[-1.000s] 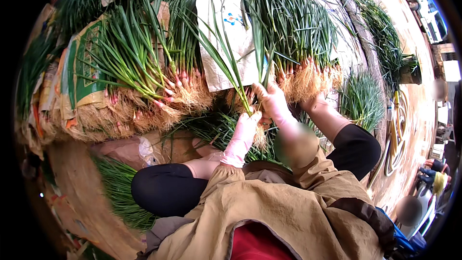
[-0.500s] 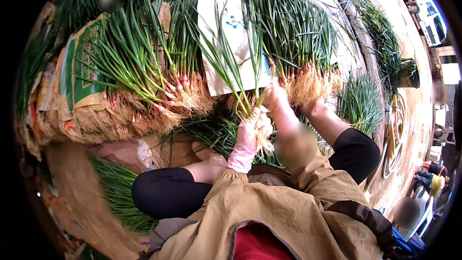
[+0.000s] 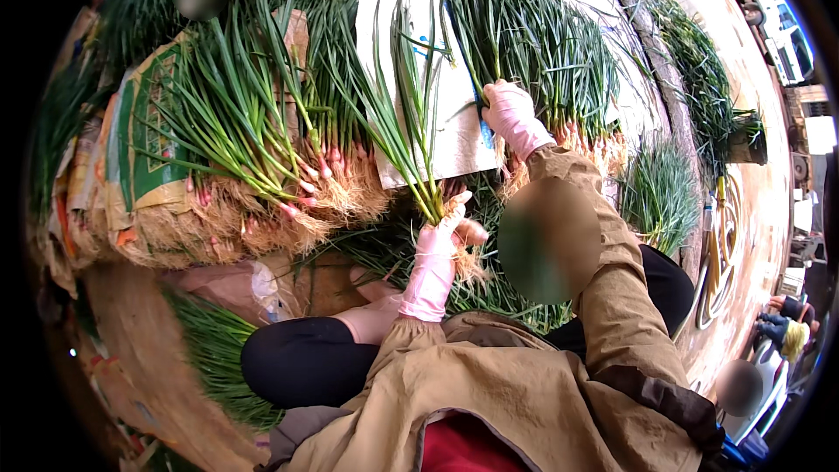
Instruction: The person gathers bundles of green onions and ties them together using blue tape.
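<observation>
Now left hand (image 3: 437, 249) clenched on small scallion bunch (image 3: 406, 114) near frame centre, roots at glove, leaves running up-frame. Right hand (image 3: 511, 114) closed on stalks in big heap (image 3: 559, 79), upper centre-right, just beside white sack (image 3: 454, 122). Right hand nearer heap.

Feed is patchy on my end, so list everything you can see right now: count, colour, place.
Held scallion bunch: one, green leaves, roots down, in left hand, centre.
Scallion piles: several, green with pinkish bulbs and tan roots, left, top and right.
White sack: one, white with blue print, under the stalks, top centre.
Printed sacks: a few, tan and green, left.
Loose greens: one heap, green, lower left.
Coiled hose: one, yellowish, right.
Left hand: pink glove, gripping the bunch near its roots.
Right hand: pink glove, on stalks at the sack's edge.
</observation>
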Demonstrator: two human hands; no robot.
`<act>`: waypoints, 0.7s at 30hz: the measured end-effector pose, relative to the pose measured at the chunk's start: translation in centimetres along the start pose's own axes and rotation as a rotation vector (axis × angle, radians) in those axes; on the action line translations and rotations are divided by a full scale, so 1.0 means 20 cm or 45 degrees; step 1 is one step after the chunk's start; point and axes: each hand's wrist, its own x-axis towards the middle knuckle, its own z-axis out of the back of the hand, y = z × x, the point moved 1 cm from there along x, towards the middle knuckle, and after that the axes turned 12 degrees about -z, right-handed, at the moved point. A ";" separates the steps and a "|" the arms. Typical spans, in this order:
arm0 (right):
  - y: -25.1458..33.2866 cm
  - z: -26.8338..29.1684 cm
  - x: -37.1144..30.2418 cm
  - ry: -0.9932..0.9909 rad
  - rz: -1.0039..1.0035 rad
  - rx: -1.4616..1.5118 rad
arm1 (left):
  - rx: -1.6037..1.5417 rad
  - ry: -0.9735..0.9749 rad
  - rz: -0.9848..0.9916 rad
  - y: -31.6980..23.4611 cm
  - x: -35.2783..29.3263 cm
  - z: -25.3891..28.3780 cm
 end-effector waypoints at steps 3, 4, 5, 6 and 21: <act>0.10 0.16 -0.14 0.160 -0.173 0.455 | 0.081 -0.175 -0.153 0.01 0.02 0.06; 0.11 0.22 -0.26 0.271 -0.202 0.654 | 0.079 -0.243 -0.219 0.04 0.04 0.05; 0.15 0.25 -0.40 0.469 -0.201 0.803 | 0.062 -0.287 -0.180 0.00 0.02 -0.02; 0.21 0.28 -0.54 0.666 -0.200 0.952 | 0.300 -0.199 -0.047 0.04 0.02 0.11; 0.07 -0.13 -0.84 0.943 -0.613 2.219 | -0.038 0.139 0.205 -0.03 -0.14 -0.06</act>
